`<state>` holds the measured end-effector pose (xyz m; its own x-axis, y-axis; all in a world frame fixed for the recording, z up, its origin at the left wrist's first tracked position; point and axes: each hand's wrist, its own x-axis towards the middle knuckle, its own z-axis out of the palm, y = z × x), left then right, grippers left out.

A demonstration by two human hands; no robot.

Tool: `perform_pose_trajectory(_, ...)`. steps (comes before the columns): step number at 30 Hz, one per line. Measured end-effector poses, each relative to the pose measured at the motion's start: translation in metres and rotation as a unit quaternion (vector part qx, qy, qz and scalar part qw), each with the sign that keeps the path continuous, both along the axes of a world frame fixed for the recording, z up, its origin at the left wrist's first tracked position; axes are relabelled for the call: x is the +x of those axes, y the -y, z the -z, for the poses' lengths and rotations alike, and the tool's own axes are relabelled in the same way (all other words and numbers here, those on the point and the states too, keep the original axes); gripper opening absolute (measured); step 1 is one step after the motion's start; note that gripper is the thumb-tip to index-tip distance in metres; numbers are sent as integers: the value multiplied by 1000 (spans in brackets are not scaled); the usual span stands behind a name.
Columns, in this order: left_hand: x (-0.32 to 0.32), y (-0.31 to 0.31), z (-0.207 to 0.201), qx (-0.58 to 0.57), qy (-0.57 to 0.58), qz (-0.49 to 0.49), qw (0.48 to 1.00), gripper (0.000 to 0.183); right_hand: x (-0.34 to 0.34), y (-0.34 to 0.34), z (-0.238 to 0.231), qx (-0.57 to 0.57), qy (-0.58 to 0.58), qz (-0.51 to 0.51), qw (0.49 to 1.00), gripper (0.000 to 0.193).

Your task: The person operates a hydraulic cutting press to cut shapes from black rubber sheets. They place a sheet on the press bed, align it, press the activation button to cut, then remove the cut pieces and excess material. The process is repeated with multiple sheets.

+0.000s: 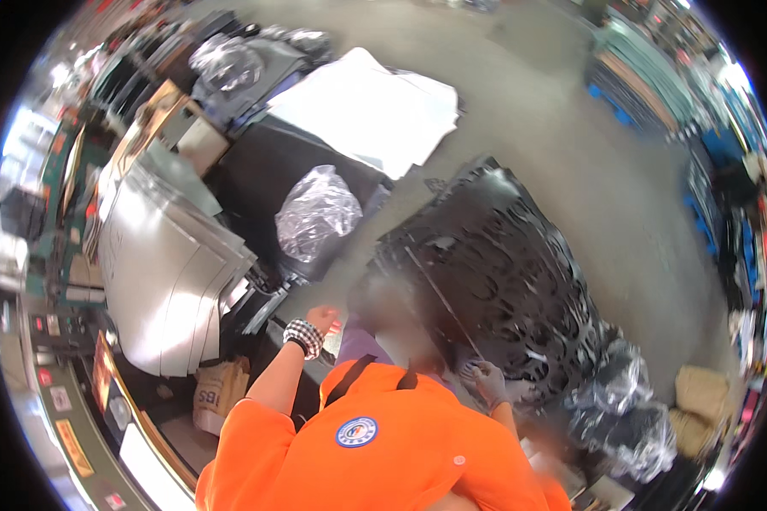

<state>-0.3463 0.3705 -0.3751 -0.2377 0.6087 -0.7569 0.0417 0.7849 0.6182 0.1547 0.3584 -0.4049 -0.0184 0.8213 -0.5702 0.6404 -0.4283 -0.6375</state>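
Apparently, the glossy black sheets with curved cut-outs, piled at three o'clock, are already cut; what remains is unclear. At five o'clock, the grey-gloved right hand meets their edge, grasp uncertain; the bare left hand, toward seven, looks empty, loosely curled.

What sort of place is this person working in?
Probably a factory workshop cutting sheet material: black sheets with curved cut-outs, a stack of grey sheets, and teal sheets on a blue pallet.

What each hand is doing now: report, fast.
Left hand: nothing visible in it; open or closed unclear.
Right hand: gloved, at the shiny black sheets with cut-outs; grip cannot be told.
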Motion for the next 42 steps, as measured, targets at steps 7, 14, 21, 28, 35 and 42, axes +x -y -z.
perform_pose_trajectory(7, -156, -14, 58, -32, 13, -194, 980, 26, -143, -86, -30, -95, 35, -53, 993, 45)
perform_pose_trajectory(14, -251, -39, 95, 17, -77, -181, 980, 36, -263, -165, -67, -131, 74, -218, 964, 43)
perform_pose_trajectory(21, -253, -147, 156, -89, -214, 6, 973, 35, -310, -206, -64, -146, 15, -93, 985, 39)
perform_pose_trajectory(28, -263, -259, 225, -151, -338, 289, 883, 27, -253, -132, -40, -338, 32, 54, 939, 30)
perform_pose_trajectory(35, -253, -309, 219, -186, -157, 326, 913, 70, -271, -150, -46, -337, 155, -33, 928, 41)
perform_pose_trajectory(42, -139, -238, 29, 302, 143, 241, 911, 32, -413, -265, -68, -125, -224, 86, 963, 74)
